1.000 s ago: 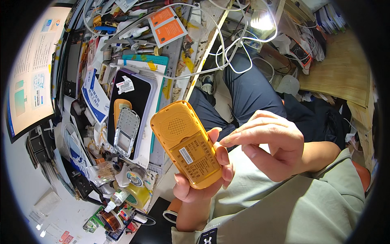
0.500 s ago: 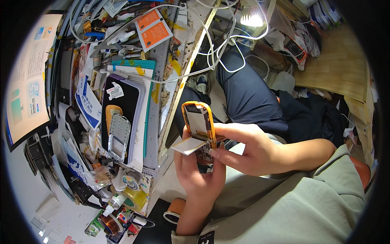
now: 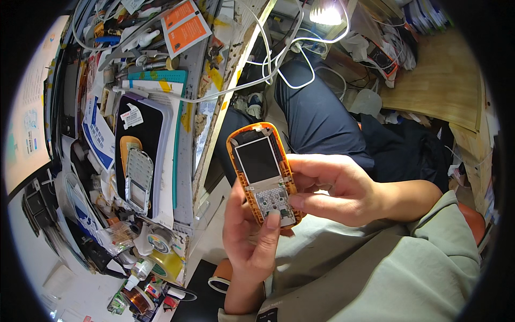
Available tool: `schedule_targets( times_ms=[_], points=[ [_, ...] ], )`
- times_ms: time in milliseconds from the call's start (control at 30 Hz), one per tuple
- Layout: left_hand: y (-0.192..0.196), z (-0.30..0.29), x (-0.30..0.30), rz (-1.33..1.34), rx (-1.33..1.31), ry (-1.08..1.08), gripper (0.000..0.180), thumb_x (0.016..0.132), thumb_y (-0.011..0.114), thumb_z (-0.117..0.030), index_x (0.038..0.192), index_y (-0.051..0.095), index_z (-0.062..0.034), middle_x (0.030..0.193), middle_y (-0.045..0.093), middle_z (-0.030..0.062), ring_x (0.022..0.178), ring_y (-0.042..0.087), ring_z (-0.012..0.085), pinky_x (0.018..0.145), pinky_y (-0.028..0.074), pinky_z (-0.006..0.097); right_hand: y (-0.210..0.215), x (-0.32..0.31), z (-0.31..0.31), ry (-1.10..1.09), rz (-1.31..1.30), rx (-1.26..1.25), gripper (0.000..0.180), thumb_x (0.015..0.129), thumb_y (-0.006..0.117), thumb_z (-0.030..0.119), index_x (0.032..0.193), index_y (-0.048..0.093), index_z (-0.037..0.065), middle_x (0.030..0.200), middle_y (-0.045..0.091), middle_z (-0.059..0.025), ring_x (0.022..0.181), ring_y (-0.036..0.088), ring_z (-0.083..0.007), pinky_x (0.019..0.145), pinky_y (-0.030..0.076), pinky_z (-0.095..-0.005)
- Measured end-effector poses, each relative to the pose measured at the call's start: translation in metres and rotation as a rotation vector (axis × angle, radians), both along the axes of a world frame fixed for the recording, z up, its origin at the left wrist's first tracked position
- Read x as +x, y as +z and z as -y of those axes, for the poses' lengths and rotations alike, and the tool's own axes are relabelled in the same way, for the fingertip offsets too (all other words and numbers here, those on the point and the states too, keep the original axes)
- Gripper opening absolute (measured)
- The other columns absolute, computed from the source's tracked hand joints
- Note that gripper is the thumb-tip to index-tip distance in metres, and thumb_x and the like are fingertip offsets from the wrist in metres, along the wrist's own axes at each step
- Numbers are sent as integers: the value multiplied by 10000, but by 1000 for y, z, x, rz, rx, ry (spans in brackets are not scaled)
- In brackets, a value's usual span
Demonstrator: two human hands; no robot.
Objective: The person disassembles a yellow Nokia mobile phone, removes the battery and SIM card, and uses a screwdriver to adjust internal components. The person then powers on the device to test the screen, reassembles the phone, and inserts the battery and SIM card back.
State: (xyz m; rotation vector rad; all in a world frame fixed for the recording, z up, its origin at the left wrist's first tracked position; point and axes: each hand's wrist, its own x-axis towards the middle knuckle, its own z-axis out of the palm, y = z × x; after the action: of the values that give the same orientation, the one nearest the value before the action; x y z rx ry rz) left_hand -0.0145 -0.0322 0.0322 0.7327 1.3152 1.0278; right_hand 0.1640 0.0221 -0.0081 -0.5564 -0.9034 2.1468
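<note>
An opened orange mobile phone [image 3: 287,189] is held up in front of my lap, its face tilted toward me. Its dark screen with a white frame [image 3: 261,160] lies flat in the upper part of the housing. Below the screen the grey keypad board [image 3: 272,199] is exposed. My left hand [image 3: 249,241] wraps the phone's lower left side, thumb on the board's bottom end. With closed fingers, my right hand [image 3: 343,193] grips the right edge, its thumb beside the board.
On the bench at left, a silver phone front cover [image 3: 138,182] and an orange cover [image 3: 127,146] lie on a dark purple-edged tray [image 3: 153,129]. White cables [image 3: 214,95] cross the bench edge. A lit lamp [image 3: 325,13] shines at the top. Tape rolls, copper wire [image 3: 137,299] and tools crowd the bench.
The screen, earlier folded out from the housing, now lies flat in it. The phone has turned to face me. My left thumb has come onto the board's lower end.
</note>
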Motion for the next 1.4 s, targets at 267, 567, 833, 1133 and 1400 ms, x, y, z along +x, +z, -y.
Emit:
schedule_targets(
  times_ms=[267, 567, 833, 1133, 1400],
  points=[
    [4, 1, -1, 102, -74, -35, 394, 1004, 533, -78, 1358, 425, 57, 1036, 656, 122, 617, 593, 71, 464, 480, 177, 7, 0, -1, -13, 137, 88, 544, 954, 566, -9, 1467, 385, -31, 1105, 661, -90, 957, 625, -114, 807, 504, -263],
    [3, 5, 0, 52, -30, -40, 406, 999, 563, -91, 1351, 427, 59, 1012, 661, 117, 604, 593, 62, 461, 475, 170, 2, -1, 3, -30, 183, 86, 526, 944, 598, 58, 1444, 446, -5, 981, 697, -36, 841, 635, -71, 689, 487, -218],
    [0, 6, 2, 55, -31, -41, 391, 996, 559, -72, 1342, 432, 59, 1005, 660, 117, 608, 595, 62, 472, 478, 174, 1, -2, 6, -48, 88, -13, 527, 947, 587, 30, 1453, 442, -7, 1050, 689, -55, 893, 641, -85, 721, 502, -236],
    [-1, 6, 1, 62, -40, -58, 396, 993, 554, -52, 1353, 427, 54, 998, 659, 109, 617, 598, 64, 478, 480, 178, 3, 2, 3, -10, 120, -25, 523, 950, 591, 30, 1451, 448, -12, 1087, 686, -66, 956, 642, -97, 805, 507, -251],
    [-1, 7, 1, 77, -45, -53, 397, 994, 555, -52, 1358, 431, 49, 975, 659, 99, 623, 597, 62, 481, 482, 177, 4, 1, 3, -19, 126, -14, 526, 947, 591, 25, 1451, 447, -14, 1097, 687, -64, 979, 639, -95, 831, 506, -259]
  ],
)
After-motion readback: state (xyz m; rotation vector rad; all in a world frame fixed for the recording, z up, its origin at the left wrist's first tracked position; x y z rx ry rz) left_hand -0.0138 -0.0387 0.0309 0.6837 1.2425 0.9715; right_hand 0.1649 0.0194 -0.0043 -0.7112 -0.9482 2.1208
